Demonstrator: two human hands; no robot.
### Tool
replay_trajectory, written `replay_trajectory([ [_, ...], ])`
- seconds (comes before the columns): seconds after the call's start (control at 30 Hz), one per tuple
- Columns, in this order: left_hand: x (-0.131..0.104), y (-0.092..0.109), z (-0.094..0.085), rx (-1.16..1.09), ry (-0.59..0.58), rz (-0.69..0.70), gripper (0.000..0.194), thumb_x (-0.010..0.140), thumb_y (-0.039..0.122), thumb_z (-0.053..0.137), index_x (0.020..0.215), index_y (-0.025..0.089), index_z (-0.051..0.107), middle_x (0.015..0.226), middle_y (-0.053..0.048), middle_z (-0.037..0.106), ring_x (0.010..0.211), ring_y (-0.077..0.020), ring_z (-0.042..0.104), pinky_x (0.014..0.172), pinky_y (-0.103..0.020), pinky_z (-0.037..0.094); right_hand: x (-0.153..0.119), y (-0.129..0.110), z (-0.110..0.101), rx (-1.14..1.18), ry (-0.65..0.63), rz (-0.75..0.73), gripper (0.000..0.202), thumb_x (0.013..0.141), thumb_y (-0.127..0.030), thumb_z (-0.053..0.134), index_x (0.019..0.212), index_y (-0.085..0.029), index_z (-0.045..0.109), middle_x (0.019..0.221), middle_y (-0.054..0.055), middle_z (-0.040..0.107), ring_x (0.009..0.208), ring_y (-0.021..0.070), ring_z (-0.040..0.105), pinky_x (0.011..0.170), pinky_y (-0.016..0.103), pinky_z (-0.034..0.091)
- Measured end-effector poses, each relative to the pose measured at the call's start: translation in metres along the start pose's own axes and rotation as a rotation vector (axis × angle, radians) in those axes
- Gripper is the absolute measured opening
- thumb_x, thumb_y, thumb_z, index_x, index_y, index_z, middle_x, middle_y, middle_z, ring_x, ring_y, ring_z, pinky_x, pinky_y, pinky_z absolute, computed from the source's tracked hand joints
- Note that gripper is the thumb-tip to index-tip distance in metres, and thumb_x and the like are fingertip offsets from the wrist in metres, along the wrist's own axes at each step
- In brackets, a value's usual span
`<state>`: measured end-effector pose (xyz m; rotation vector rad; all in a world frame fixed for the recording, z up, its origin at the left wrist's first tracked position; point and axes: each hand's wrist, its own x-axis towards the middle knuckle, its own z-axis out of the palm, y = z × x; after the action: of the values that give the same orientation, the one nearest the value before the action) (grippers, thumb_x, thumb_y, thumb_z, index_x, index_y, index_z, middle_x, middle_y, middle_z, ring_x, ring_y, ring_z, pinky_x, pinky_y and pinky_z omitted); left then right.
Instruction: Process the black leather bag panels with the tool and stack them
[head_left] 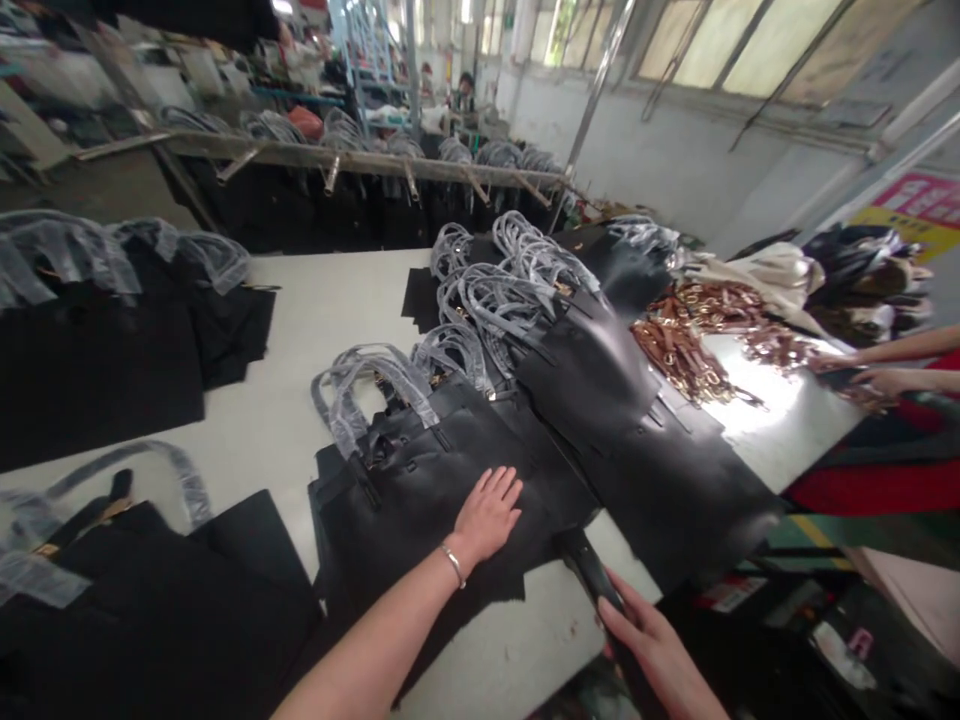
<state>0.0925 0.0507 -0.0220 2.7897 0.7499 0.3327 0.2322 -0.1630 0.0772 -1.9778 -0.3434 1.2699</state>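
My left hand point(489, 514), a bracelet at its wrist, lies flat with its fingers stretched out on a black bag panel point(420, 520). Plastic-wrapped handles point(371, 385) stand up from the far edge of that panel, which rests on a stack of similar pieces. In my right hand point(641, 630), near the table's front edge, is a long black strap-like piece point(589, 565); its exact kind is unclear. The far end of this piece reaches the panel's right corner. Just beyond, a pile of black bag panels point(600, 380) with wrapped handles slopes to the right.
More black bag pieces lie at the left point(97, 370) and front left point(150, 600) of the white table point(315, 290). Brown straps with metal clasps point(690, 360) are heaped at the right, near a co-worker's hands point(877, 380). A metal rack point(360, 160) with hanging bags stands behind.
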Motion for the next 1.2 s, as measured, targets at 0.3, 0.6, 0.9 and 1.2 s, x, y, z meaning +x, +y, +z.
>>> replay_trajectory([
  [0.3, -0.001, 0.006, -0.005, 0.060, -0.043, 0.018, 0.042, 0.095, 0.038, 0.042, 0.133, 0.021, 0.048, 0.146, -0.007, 0.040, 0.135, -0.0224, 0.034, 0.114, -0.042, 0.022, 0.037, -0.021, 0.001, 0.011, -0.105, 0.004, 0.066, 0.075, -0.049, 0.063, 0.131, -0.015, 0.053, 0.064, -0.004, 0.056, 0.046, 0.0100, 0.053, 0.043, 0.021, 0.036],
  [0.6, -0.001, 0.007, -0.007, 0.057, -0.034, 0.019, 0.042, 0.096, 0.038, 0.038, 0.134, 0.022, 0.047, 0.147, -0.007, 0.040, 0.135, -0.0228, 0.034, 0.114, -0.043, 0.021, 0.047, -0.028, -0.011, -0.074, -0.177, 0.018, 0.068, 0.075, -0.049, 0.064, 0.133, -0.016, 0.052, 0.064, -0.004, 0.056, 0.042, 0.0091, 0.052, 0.040, 0.021, 0.036],
  [0.9, -0.002, 0.007, -0.010, 0.047, -0.050, 0.019, 0.041, 0.095, 0.038, 0.041, 0.132, 0.021, 0.048, 0.147, -0.007, 0.040, 0.134, -0.0228, 0.035, 0.114, -0.043, 0.020, 0.052, -0.047, 0.011, -0.091, 0.018, -0.120, 0.073, 0.075, -0.052, 0.059, 0.137, -0.015, 0.047, 0.059, -0.005, 0.055, 0.050, 0.0133, 0.053, 0.044, 0.023, 0.038],
  [1.2, -0.040, 0.058, -0.010, -0.143, -0.155, 0.103, 0.051, 0.093, 0.044, 0.041, 0.137, 0.019, 0.043, 0.150, -0.008, 0.035, 0.137, -0.0239, 0.030, 0.115, -0.042, 0.023, 0.044, -0.060, 0.005, -0.107, -0.042, -0.187, 0.080, 0.067, -0.051, 0.067, 0.133, -0.010, 0.052, 0.064, -0.001, 0.061, 0.054, 0.0154, 0.054, 0.047, 0.026, 0.042],
])
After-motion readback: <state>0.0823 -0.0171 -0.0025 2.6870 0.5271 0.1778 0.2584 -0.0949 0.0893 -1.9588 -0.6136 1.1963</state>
